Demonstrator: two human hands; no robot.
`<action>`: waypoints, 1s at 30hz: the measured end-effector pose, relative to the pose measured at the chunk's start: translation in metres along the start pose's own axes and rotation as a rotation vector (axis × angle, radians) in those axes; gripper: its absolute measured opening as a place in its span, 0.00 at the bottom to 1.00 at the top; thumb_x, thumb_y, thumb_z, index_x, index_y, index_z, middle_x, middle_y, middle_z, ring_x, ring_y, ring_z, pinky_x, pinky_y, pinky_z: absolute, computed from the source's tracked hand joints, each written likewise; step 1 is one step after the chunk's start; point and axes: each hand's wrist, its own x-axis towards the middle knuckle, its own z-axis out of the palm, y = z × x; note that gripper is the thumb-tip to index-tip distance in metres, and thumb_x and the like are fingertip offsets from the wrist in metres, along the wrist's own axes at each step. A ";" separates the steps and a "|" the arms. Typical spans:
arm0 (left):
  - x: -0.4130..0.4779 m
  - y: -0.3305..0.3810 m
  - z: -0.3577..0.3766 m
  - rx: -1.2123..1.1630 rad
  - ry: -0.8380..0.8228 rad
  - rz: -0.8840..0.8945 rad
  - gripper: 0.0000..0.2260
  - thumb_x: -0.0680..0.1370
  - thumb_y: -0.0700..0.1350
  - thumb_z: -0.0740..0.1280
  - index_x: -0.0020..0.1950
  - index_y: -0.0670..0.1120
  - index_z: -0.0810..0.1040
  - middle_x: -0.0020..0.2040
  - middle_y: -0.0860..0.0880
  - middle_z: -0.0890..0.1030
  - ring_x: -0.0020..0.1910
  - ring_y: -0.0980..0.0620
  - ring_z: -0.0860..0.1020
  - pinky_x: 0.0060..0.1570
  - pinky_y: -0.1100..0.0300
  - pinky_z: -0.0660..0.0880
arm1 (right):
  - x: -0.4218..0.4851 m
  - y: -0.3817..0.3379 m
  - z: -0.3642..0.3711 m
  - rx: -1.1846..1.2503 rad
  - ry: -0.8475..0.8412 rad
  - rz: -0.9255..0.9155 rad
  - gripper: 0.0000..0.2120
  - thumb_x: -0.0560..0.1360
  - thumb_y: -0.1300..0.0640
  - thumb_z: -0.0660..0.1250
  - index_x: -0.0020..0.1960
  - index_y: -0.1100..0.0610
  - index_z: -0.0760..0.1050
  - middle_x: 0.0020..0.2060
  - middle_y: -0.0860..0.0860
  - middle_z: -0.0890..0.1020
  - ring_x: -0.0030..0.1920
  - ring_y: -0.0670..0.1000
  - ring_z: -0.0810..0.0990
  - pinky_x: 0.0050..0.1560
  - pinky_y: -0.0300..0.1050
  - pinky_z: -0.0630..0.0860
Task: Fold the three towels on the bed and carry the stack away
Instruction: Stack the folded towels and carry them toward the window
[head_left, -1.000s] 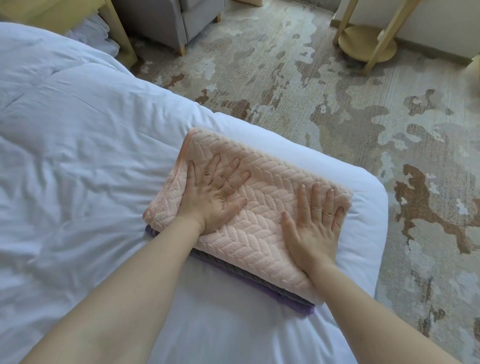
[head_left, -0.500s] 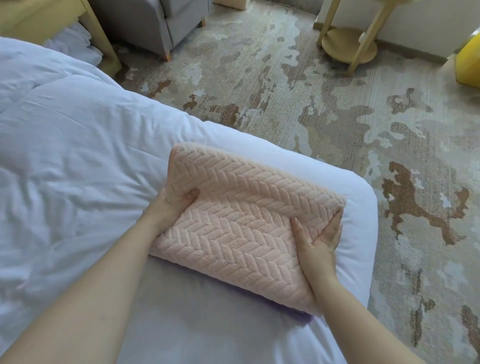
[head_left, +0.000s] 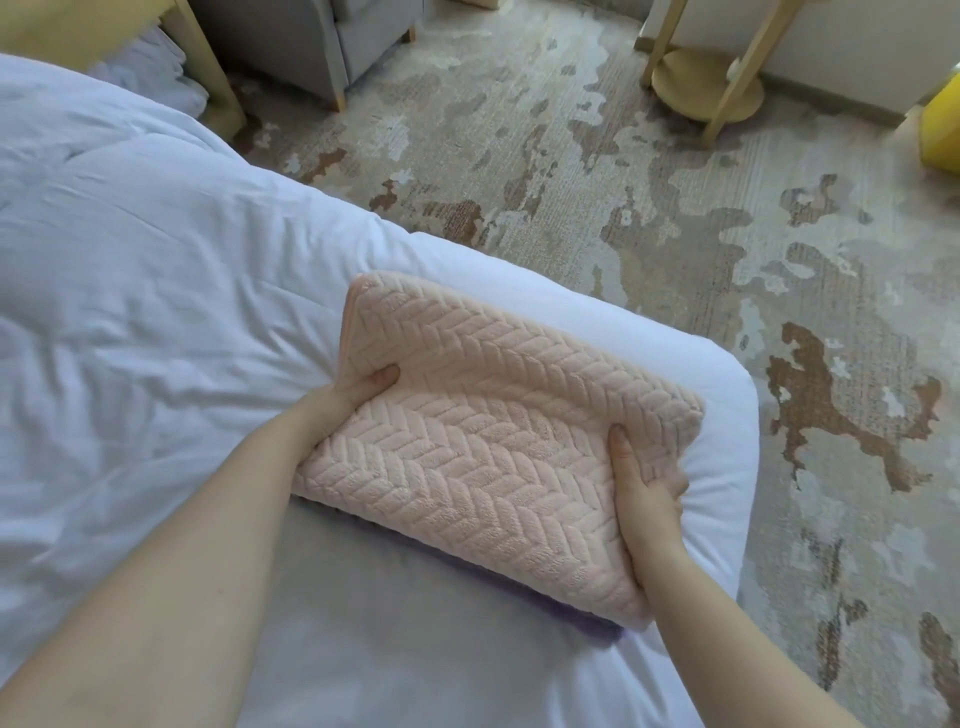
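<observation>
My left hand (head_left: 353, 395) gripped the left edge of the folded pink herringbone-textured towel (head_left: 483, 441), thumb on top. My right hand (head_left: 644, 483) gripped the right edge the same way. The towel was at the corner of the rumpled white bed (head_left: 156, 312), far side tilted up, with a purple towel (head_left: 587, 629) peeking out beneath. Beyond lay mottled beige-and-brown carpet (head_left: 623, 208), a grey armchair (head_left: 322, 41) and a pale wooden stand (head_left: 706, 88).

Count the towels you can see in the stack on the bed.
2: the pink towel on top, and a purple towel whose edge shows beneath it. Others may be hidden under the pink one.
</observation>
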 end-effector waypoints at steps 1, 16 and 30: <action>-0.006 0.002 -0.001 -0.018 -0.001 0.008 0.47 0.51 0.74 0.72 0.63 0.48 0.76 0.48 0.50 0.80 0.45 0.52 0.78 0.54 0.55 0.71 | -0.001 -0.004 -0.004 0.018 -0.032 0.028 0.59 0.56 0.21 0.64 0.74 0.58 0.56 0.69 0.56 0.69 0.68 0.58 0.68 0.69 0.50 0.63; -0.193 -0.006 0.000 -0.326 0.183 0.059 0.39 0.54 0.68 0.76 0.58 0.47 0.80 0.49 0.48 0.84 0.48 0.49 0.82 0.49 0.54 0.77 | -0.062 -0.079 -0.108 -0.082 -0.366 -0.023 0.44 0.48 0.23 0.68 0.49 0.56 0.76 0.42 0.52 0.82 0.43 0.53 0.81 0.40 0.44 0.74; -0.306 0.064 0.103 -0.416 0.067 0.161 0.42 0.50 0.71 0.77 0.56 0.46 0.81 0.50 0.45 0.85 0.49 0.44 0.83 0.58 0.48 0.76 | -0.076 -0.116 -0.304 0.132 -0.667 -0.084 0.27 0.67 0.39 0.71 0.60 0.53 0.76 0.50 0.57 0.85 0.49 0.59 0.84 0.46 0.51 0.81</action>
